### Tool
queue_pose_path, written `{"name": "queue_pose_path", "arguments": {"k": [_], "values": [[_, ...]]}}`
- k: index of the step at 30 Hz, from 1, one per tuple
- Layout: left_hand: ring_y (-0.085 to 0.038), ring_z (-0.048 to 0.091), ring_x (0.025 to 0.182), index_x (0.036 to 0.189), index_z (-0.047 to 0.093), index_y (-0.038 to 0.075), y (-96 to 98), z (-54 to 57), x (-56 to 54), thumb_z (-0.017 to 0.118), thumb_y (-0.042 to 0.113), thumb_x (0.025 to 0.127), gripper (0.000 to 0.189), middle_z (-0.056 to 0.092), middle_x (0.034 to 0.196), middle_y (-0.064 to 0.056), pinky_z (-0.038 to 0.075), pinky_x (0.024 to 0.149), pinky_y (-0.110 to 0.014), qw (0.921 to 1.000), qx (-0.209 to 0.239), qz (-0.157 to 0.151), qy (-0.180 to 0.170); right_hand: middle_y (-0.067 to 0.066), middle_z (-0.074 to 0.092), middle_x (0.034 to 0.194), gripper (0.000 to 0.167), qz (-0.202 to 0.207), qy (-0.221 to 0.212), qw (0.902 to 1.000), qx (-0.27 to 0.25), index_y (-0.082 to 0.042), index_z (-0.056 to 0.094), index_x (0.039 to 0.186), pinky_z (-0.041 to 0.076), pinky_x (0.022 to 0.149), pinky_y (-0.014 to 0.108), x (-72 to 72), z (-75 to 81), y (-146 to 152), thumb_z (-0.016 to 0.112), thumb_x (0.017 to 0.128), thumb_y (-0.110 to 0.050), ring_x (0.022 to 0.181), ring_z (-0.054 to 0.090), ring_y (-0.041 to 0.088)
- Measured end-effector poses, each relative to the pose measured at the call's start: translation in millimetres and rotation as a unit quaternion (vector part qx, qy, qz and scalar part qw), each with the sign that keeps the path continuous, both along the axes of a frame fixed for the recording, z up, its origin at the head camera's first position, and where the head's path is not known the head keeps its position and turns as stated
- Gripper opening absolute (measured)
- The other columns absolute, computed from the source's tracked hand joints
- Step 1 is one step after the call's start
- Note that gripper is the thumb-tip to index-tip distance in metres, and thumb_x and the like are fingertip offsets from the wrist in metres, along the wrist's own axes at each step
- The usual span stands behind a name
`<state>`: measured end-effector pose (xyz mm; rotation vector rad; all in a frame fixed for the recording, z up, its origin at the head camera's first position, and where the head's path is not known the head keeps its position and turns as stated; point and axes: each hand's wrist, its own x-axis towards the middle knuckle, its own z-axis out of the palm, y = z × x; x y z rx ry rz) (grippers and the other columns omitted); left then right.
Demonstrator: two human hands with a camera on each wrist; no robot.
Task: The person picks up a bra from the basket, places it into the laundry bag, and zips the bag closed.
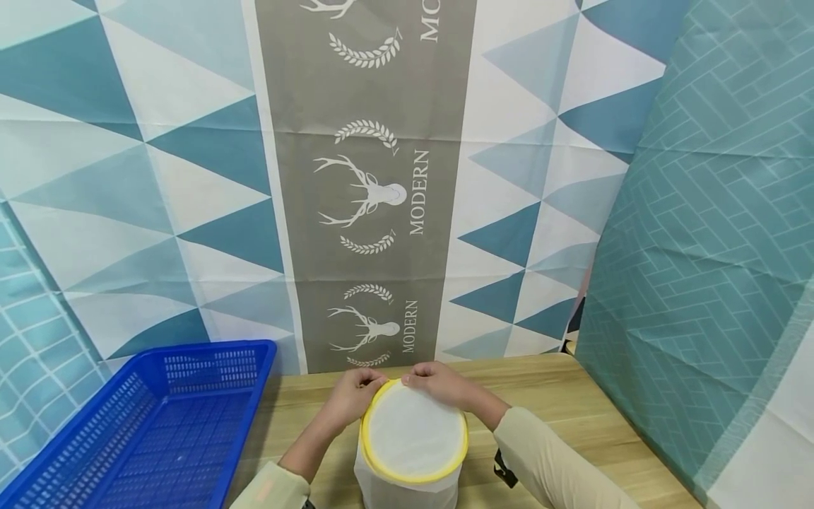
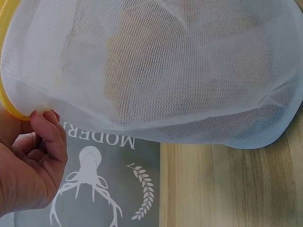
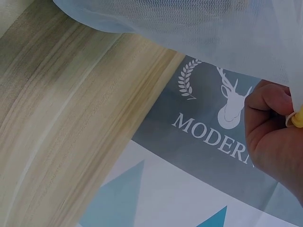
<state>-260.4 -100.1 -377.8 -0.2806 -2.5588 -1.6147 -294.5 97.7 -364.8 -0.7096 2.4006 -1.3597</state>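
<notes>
A white mesh laundry bag [image 1: 416,431], round with a yellow-trimmed edge [image 1: 413,479], is held up over the table in the head view. My left hand [image 1: 352,397] pinches the yellow edge at its upper left. At the top of the same edge, my right hand [image 1: 441,385] grips it between thumb and curled fingers. In the left wrist view the see-through mesh [image 2: 189,71] hangs from the left hand [image 2: 35,161]. The right wrist view shows the right hand [image 3: 274,123] on the yellow trim [image 3: 298,118], with pale mesh [image 3: 213,38] above.
A blue plastic basket [image 1: 257,396] with slatted walls stands on the left of the wooden table [image 1: 528,382]. Patterned cloth [image 1: 375,212] hangs behind the table, and a green patterned sheet [image 1: 712,247] rises along the right side.
</notes>
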Motion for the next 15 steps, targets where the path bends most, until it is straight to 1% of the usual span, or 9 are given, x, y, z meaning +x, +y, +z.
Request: {"name": "queue_pose_path", "arguments": {"k": [9,15], "values": [[-0.012,0.055,0.069,0.092,0.068,0.001,2.2,-0.8,1.6,0.056,0.013,0.093,0.017,0.064,0.083,-0.007,0.048,0.059,-0.026,0.9999,-0.008,0.007,0.009,0.001,0.060,0.076,0.031,-0.011,0.006,0.9999,-0.005,-0.004,0.064,0.096,0.048,0.054,0.025,6.2,2.5,-0.6,0.049,0.097,-0.032,0.058,0.056,0.011],[-0.013,0.055,0.069,0.091,0.068,0.002,2.8,-0.5,2.7,0.057,0.013,0.093,0.017,0.063,0.082,-0.006,0.047,0.060,-0.026,0.9999,-0.008,0.011,0.007,0.001,0.061,0.077,0.032,-0.015,0.005,0.9999,-0.005,-0.005,0.064,0.097,0.049,0.054,0.025,5.7,0.1,-0.3,0.049,0.097,-0.032,0.058,0.056,0.011]]}}
